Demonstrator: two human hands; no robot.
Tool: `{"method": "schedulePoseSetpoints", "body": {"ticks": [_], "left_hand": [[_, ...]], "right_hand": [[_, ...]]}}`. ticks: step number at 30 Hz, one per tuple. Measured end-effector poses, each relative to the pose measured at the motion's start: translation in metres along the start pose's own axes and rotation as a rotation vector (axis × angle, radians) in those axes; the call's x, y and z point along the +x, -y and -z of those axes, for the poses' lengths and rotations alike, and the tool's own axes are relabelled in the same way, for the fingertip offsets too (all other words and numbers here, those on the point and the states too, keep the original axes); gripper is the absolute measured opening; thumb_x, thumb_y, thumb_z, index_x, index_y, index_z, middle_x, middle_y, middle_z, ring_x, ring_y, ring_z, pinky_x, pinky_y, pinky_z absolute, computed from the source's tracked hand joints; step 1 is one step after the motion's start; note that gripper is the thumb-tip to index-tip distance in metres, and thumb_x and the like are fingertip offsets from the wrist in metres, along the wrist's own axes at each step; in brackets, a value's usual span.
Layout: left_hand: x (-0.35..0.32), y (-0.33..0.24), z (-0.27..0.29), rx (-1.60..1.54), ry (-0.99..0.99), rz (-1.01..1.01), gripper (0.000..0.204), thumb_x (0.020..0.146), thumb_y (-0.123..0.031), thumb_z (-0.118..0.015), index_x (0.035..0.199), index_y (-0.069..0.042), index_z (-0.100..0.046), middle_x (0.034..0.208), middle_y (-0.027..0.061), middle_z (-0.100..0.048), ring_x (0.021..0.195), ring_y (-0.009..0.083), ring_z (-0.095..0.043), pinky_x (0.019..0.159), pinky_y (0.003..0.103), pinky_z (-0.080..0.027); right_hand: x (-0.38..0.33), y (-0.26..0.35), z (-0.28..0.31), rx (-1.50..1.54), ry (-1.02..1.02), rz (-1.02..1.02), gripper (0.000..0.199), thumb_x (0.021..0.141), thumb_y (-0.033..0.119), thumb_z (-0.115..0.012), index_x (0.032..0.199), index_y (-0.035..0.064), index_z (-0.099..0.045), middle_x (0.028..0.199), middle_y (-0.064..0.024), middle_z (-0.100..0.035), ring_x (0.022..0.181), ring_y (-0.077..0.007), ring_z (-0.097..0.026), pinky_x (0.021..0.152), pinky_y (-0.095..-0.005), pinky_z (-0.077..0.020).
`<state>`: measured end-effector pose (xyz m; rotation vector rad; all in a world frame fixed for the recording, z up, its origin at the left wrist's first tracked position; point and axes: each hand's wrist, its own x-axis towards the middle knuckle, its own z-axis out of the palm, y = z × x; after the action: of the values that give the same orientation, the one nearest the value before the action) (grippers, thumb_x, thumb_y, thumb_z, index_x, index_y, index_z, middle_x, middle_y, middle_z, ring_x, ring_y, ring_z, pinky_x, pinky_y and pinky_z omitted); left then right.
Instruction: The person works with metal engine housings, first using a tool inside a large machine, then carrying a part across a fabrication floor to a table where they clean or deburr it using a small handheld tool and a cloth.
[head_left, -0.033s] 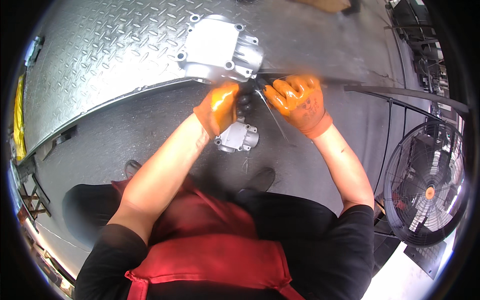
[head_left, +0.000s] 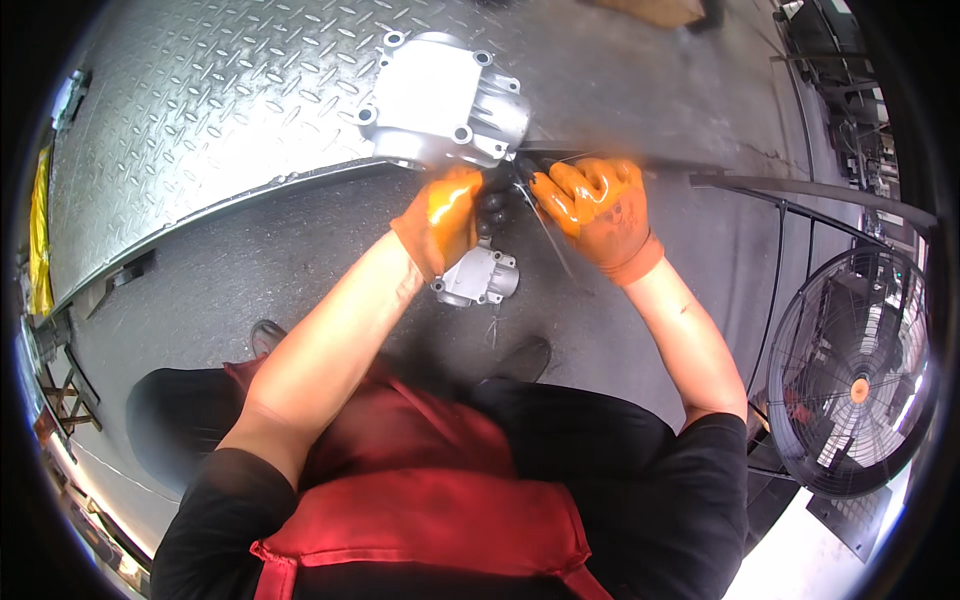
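A silver-grey cast metal housing [head_left: 425,90] with bolt holes at its corners lies at the near edge of the diamond-plate table [head_left: 220,110]. My left hand [head_left: 447,215], in an orange glove with black fingertips, is closed just under the housing's near side; what its fingers grip is hidden. My right hand [head_left: 598,212], gloved alike, is closed with thumb and finger pinched by the housing's near right corner. Thin wire-like strands [head_left: 547,232] run from this pinch down and to the right. Blur hides the fingertips and the strands' upper ends.
A second, similar housing [head_left: 480,275] sits lower, on the dark floor beyond my shoes [head_left: 525,358], with a thin strand by it. At right stands a large caged fan [head_left: 855,385] beside a dark metal rail [head_left: 820,193]. Yellow material [head_left: 40,235] hangs at far left.
Both hands stay closed at the housing's near edge. The view has shifted very slightly; nothing else visibly differs.
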<state>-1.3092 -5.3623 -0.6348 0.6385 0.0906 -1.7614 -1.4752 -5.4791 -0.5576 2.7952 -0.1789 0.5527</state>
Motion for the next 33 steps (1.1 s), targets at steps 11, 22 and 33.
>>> {"method": "schedulePoseSetpoints", "body": {"ticks": [11,22,33], "left_hand": [[0.013,0.008,0.010,0.181,0.135,-0.107,0.018,0.098,-0.022,-0.058,0.099,-0.008,-0.068,0.085,-0.0019,-0.066,0.078,0.0078,-0.060,0.068,0.024,-0.049],[0.002,0.002,-0.014,0.097,-0.001,-0.114,0.018,0.097,-0.021,-0.054,0.092,-0.007,-0.065,0.071,-0.0021,-0.055,0.063,0.0099,-0.055,0.056,0.023,-0.046],[0.006,-0.002,0.004,0.074,0.214,-0.030,0.015,0.097,-0.019,-0.056,0.100,-0.008,-0.066,0.081,-0.0022,-0.063,0.070,0.0083,-0.059,0.062,0.025,-0.050]], "right_hand": [[-0.014,0.012,0.001,0.949,0.319,-0.747,0.012,0.083,0.021,-0.064,0.087,0.0104,-0.066,0.073,-0.0085,-0.064,0.061,-0.0265,-0.055,0.056,-0.0340,-0.0427],[-0.002,0.008,-0.004,0.193,0.024,-0.189,0.034,0.066,0.022,-0.077,0.098,0.0145,-0.066,0.080,0.0027,-0.062,0.068,-0.0187,-0.060,0.059,-0.0353,-0.0439],[-0.009,0.003,-0.002,0.819,0.066,-0.789,0.017,0.086,0.025,-0.068,0.090,0.0082,-0.066,0.069,-0.0024,-0.060,0.061,-0.0196,-0.056,0.056,-0.0334,-0.0429]]}}
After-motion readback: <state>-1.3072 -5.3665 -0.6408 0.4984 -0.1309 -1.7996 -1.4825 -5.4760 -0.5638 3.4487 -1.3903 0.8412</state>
